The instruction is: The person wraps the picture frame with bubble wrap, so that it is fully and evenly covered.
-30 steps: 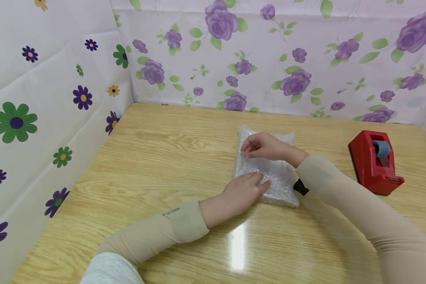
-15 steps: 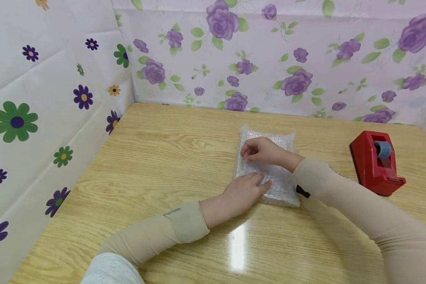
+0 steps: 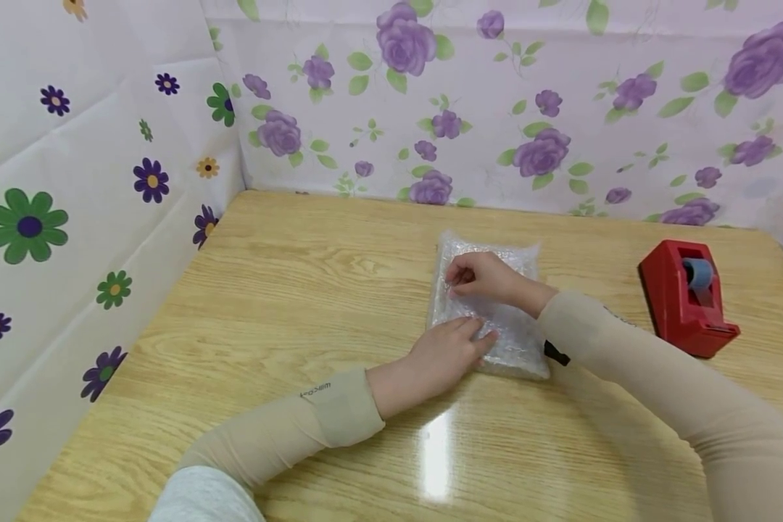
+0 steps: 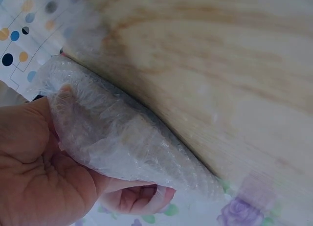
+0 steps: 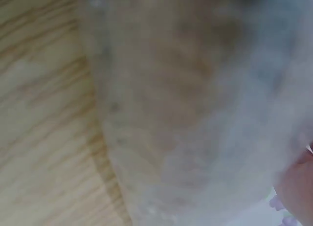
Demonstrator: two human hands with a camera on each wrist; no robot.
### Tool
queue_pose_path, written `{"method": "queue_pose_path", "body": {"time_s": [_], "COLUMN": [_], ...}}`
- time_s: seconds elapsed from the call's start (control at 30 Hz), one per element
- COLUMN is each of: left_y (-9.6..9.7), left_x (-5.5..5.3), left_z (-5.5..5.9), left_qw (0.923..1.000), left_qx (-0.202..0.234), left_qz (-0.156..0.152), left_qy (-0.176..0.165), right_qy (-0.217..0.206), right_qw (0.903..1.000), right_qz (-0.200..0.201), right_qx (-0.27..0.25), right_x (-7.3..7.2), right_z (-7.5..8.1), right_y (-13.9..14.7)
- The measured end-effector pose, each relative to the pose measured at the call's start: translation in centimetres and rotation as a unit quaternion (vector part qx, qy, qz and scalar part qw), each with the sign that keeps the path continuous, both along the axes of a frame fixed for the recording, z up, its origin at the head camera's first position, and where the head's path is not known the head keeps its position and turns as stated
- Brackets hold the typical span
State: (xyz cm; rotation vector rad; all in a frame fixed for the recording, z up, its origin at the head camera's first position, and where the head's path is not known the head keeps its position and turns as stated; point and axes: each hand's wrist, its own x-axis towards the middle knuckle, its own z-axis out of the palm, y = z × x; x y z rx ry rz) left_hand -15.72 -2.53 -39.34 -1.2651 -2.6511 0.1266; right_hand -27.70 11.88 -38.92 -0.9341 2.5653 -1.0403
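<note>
A flat packet in bubble wrap (image 3: 518,351) lies on the wooden table, right of the middle in the head view. My left hand (image 3: 446,355) rests on its near left part, fingers spread fairly straight. Above the packet's upper middle my right hand (image 3: 486,278) has its fingers curled, thumb and fingertips together. The left wrist view shows those fingertips pinching a strip of clear tape (image 4: 157,200) beside the wrapped packet (image 4: 112,133). What lies inside the wrap is hidden. The right wrist view is filled by the blurred wrap (image 5: 161,138).
A red tape dispenser (image 3: 685,301) with a roll stands at the right. Beside the packet, a small black item (image 3: 556,353) shows under the right sleeve. Flower-printed sheets (image 3: 365,94) border the table (image 3: 287,290) at the back and left.
My right hand has come down slightly closer to the near side and tilted a little over the packet. The left hand and the packet hold their place.
</note>
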Motion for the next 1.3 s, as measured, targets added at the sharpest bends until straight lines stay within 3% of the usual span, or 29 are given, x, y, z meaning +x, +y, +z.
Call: {"method": "queue_pose_path", "body": {"time_s": [0.1, 0.23, 0.33, 0.53, 0.73, 1.07, 1.3], "left_y": [0.0, 0.0, 0.0, 0.1, 0.2, 0.3, 0.4], "left_x": [0.1, 0.1, 0.1, 0.1, 0.1, 0.0, 0.0], "left_z": [0.1, 0.0, -0.2, -0.1, 0.1, 0.1, 0.4], "left_qw": [1.0000, 0.9999, 0.9999, 0.9999, 0.9992, 0.9987, 0.9959], "left_qx": [0.001, 0.010, 0.012, -0.001, -0.005, 0.007, 0.009], "left_qz": [0.000, 0.001, 0.003, 0.010, 0.016, 0.020, 0.031], "left_qy": [-0.004, -0.005, -0.003, -0.011, -0.036, -0.047, -0.085], "right_qy": [0.019, 0.083, 0.133, 0.190, 0.209, 0.196, 0.197], "right_qw": [0.9998, 0.9956, 0.9883, 0.9729, 0.9637, 0.9626, 0.9632], "right_qz": [0.004, 0.028, 0.062, 0.125, 0.154, 0.168, 0.162], "right_qx": [0.011, 0.033, 0.041, 0.040, 0.064, 0.080, 0.085], "right_x": [0.5, 1.4, 2.0, 2.6, 2.8, 3.5, 4.0], "right_z": [0.2, 0.1, 0.0, -0.5, -0.6, -1.0, -1.3], "right_y": [0.1, 0.5, 1.0, 2.1, 3.0, 4.6, 5.4]}}
